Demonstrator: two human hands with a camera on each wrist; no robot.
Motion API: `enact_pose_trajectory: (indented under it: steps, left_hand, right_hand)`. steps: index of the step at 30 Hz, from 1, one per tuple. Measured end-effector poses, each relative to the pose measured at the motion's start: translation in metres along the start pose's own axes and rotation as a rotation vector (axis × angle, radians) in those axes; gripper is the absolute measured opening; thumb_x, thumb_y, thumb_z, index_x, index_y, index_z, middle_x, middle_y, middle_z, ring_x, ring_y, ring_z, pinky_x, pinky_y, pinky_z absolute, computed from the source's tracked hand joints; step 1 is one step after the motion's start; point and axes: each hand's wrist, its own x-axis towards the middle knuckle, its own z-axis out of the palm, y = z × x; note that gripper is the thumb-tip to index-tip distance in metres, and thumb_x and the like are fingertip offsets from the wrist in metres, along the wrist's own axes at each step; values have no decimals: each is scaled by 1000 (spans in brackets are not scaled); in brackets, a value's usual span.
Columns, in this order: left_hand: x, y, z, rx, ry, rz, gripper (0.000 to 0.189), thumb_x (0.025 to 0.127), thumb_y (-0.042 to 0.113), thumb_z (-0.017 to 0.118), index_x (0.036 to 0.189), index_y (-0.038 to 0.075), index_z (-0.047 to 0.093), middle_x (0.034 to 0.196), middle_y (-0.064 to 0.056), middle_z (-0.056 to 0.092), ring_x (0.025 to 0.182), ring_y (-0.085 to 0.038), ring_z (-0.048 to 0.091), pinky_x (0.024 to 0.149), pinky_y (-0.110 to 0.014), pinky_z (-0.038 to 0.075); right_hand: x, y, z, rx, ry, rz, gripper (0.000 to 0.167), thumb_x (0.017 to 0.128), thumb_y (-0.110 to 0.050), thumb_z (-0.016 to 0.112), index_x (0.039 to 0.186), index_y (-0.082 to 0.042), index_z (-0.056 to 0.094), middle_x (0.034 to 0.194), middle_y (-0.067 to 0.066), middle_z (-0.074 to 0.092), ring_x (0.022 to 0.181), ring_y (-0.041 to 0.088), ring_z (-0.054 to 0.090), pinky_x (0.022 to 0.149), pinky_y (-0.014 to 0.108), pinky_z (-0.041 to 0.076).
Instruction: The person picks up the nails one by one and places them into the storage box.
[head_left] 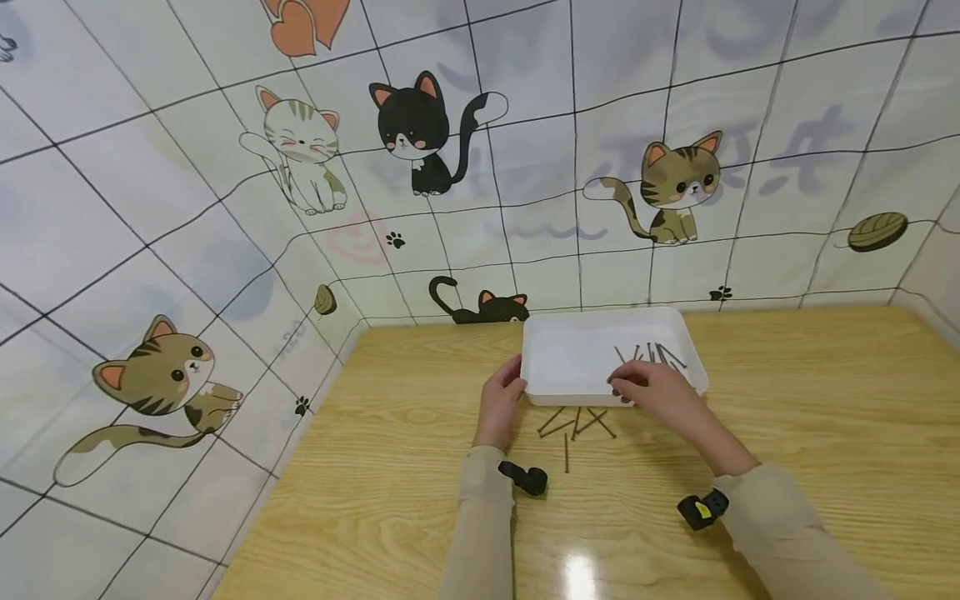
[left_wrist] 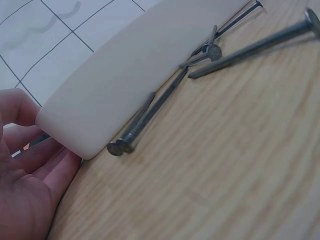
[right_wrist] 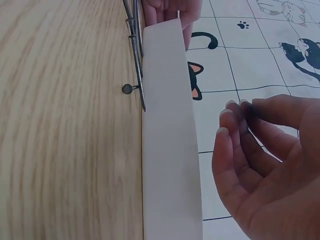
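A white tray [head_left: 577, 358] stands on the wooden table, with several nails [head_left: 651, 354] lying in its right part. My left hand [head_left: 498, 404] grips the tray's front left corner, its bent thumb and fingers against the end wall. Over the tray's front right part is my right hand [head_left: 660, 396], its fingers [right_wrist: 230, 125] loosely curled and the thumb close to the index fingertip. No nail shows between them. More nails [left_wrist: 150, 115] lie on the table along the tray's front wall, some crossing. A single nail [head_left: 566, 452] lies closer to me.
Behind the table hangs a tiled-pattern wall covering [head_left: 540, 242] with cartoon cats. The wooden tabletop [head_left: 810, 400] extends on both sides of the tray. Dark wrist devices [head_left: 703, 508] sit on both sleeves.
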Motion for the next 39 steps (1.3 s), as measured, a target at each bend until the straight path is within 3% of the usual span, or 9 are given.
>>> enact_pose_trajectory:
  steps: [8, 12, 21, 24, 30, 39]
  left_hand:
    - [1, -1, -2, -21, -5, -3, 45, 84, 4, 49, 128, 13, 50, 126, -2, 51, 116, -15, 45, 94, -33, 37]
    - [1, -1, 0, -23, -7, -7, 45, 85, 4, 49, 128, 13, 50, 126, -2, 51, 116, -15, 45, 94, -33, 37]
    - [0, -1, -1, -3, -3, -7, 46, 84, 6, 49, 129, 12, 50, 127, -2, 51, 116, -15, 45, 93, -33, 38]
    - [1, 0, -2, -9, -6, -4, 46, 84, 5, 49, 129, 12, 50, 127, -2, 51, 116, -14, 45, 93, -33, 38]
    - [1, 2, -3, -3, -2, -1, 44, 85, 6, 49, 129, 13, 50, 126, -1, 51, 115, -14, 45, 94, -32, 37]
    - [-1, 1, -1, 10, 1, -9, 44, 85, 6, 49, 128, 14, 50, 126, 0, 51, 116, -14, 44, 94, -32, 37]
  right_hand:
    - [-3, 3, 10, 80, -114, -28, 32, 90, -30, 50, 109, -5, 59, 97, 9, 63, 88, 24, 59, 71, 35, 49]
    - [-5, 5, 11, 23, -126, -71, 32, 90, -31, 50, 109, -8, 60, 102, 6, 62, 91, 21, 58, 71, 33, 48]
    - [-10, 7, 11, 43, -148, -38, 30, 89, -20, 53, 113, -4, 58, 102, 13, 61, 72, 19, 60, 61, 33, 50]
    - [-10, 8, 11, 1, -128, -58, 28, 89, -20, 54, 112, -6, 59, 103, 11, 61, 77, 20, 60, 61, 32, 48]
    - [-10, 5, 10, -143, -86, -131, 24, 87, -18, 56, 108, -10, 63, 103, 3, 63, 91, 19, 58, 77, 39, 45]
    - [-11, 10, 14, -222, -193, -119, 30, 84, -15, 59, 113, -7, 60, 108, 6, 61, 98, 25, 55, 83, 43, 43]
